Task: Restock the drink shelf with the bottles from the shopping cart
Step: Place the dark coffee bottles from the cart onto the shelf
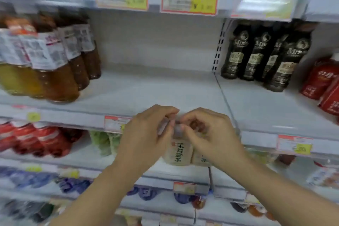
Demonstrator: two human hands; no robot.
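Head, left hand [145,134], right hand [211,135] — gripping bottles [177,152]

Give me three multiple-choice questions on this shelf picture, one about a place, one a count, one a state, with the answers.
1. Where is the bare stretch of the middle shelf?
A. between the amber bottles and the black bottles
B. left of the amber bottles
C. right of the black bottles

2. How many pale tea bottles are being held?
A. one
B. two
C. four

3. How are the left hand and the right hand?
A. both flat and open
B. both curled round bottle tops
C. one hanging idle

Answers: 1 A, the gap lies between those two groups; 2 B, two labels show side by side; 3 B, the fingers of both hands close over the necks.
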